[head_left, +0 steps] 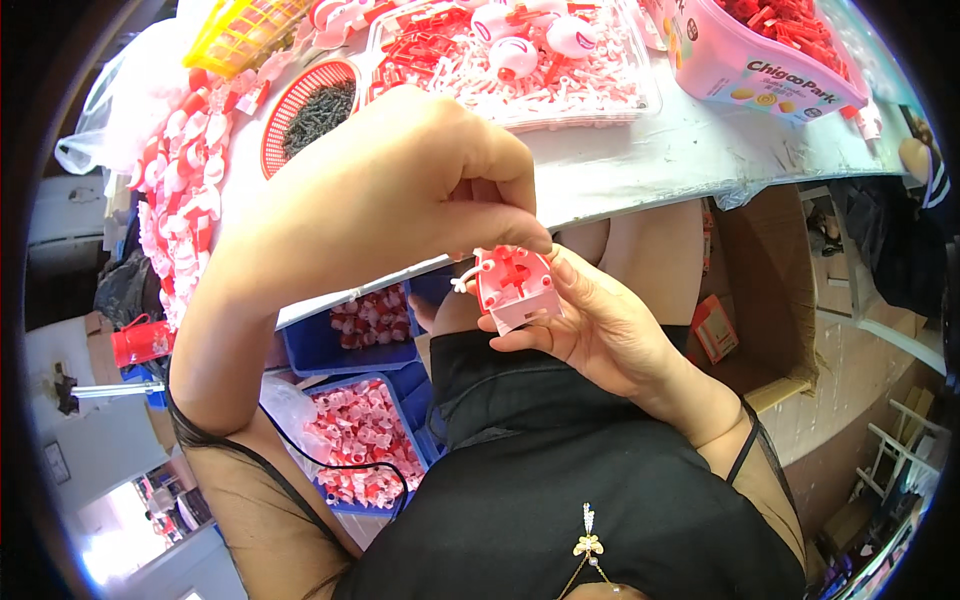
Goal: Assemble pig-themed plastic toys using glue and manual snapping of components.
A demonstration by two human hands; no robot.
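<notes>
A small pink and red plastic housing [520, 290] sits in my right hand [615, 335], its open inside facing up with red posts at the corners and a red cross-shaped piece in the middle. The thumb and fingers of that hand grip it from the right and below. My left hand [440, 165] reaches over from the left, thumb and fingers pinched together at the housing's upper edge. Whatever lies between those fingertips is hidden. A little white forked piece [460, 284] sticks out at the housing's left side.
On the white table [600, 180] stand a red basket of dark screws [268, 125], a clear tray [650, 100] of small parts, a pink tub [745, 75] and a yellow basket [215, 35]. Below are blue bins [420, 440] and a cardboard box [770, 300]. Another person's hand [915, 160] shows far right.
</notes>
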